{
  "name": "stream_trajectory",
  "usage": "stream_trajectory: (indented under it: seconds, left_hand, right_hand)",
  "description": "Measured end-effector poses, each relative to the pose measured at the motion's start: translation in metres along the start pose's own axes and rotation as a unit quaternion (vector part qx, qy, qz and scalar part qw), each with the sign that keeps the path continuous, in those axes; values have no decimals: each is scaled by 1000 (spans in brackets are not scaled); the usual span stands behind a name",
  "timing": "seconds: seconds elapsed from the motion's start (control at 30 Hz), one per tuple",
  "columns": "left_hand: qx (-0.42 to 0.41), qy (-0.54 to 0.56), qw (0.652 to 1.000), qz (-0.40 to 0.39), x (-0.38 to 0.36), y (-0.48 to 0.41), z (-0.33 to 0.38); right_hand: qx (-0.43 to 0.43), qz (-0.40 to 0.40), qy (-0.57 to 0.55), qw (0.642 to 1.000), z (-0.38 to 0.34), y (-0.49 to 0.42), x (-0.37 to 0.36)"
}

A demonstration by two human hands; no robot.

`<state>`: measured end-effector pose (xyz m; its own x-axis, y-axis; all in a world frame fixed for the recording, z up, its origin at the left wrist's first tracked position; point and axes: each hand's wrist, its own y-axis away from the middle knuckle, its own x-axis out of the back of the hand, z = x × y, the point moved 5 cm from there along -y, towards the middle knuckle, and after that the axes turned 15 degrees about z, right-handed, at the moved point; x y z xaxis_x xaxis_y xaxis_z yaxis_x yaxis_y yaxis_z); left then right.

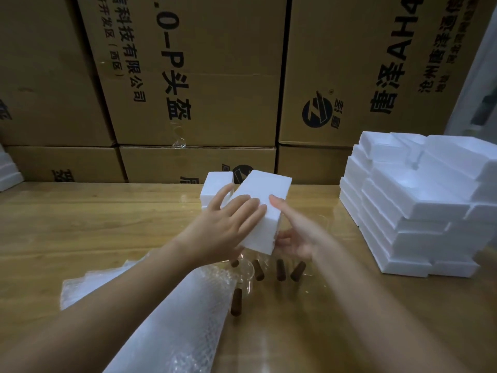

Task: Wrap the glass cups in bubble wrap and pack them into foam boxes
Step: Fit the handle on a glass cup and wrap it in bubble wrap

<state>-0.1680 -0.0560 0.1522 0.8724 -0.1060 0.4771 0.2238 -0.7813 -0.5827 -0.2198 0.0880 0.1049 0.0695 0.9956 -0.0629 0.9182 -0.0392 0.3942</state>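
Bubble wrap [188, 305] is lying on the bench [80, 224] at lower left. The left hand [223, 227] is pressing straight, spread fingers on a plain white foam box [265, 208], tilted mid-frame. The right hand [298, 238] is cradling its lower end, fingers loosely apart, above glass cups [246, 271] with brown handles.

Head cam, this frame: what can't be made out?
All in the head view:
Foam box: contents; its closed faces hide the inside.
Right hand: grip unclear; blurred, fingers partly behind the box.
Glass cups: count unclear; clear glass in dim light, partly under box and hands.
Bubble wrap: extent; left forearm crosses it, bottom edge cuts it.
Foam stack: cut by right edge.
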Motion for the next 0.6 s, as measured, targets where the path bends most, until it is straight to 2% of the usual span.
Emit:
stream_trajectory:
  seconds: [0.13,0.2,0.27,0.33,0.4,0.5,0.6]
  left_hand:
    - [16,-3,1000,12,-14,4,-14]
    - [51,1,999,10,-25,7,-33]
    - [92,-5,996,-8,-40,12,-59]
    - [132,-18,990,-41,-59,19,-87]
    - [167,-33,981,-90,-81,29,-110]
    - [184,-55,968,-162,-111,42,-130]
    - [178,-70,966,-173,-138,46,-138]
  right_hand:
    - [23,-22,-27,999,-7,4,-5]
    - [120,11,13,993,-7,14,2]
    - [259,70,75,960,9,27,17]
    - [341,98,105,929,41,38,36]
    - [347,105,127,923,80,39,55]
    - [350,132,220,901,115,33,73]
    - [297,96,235,920,122,23,74]
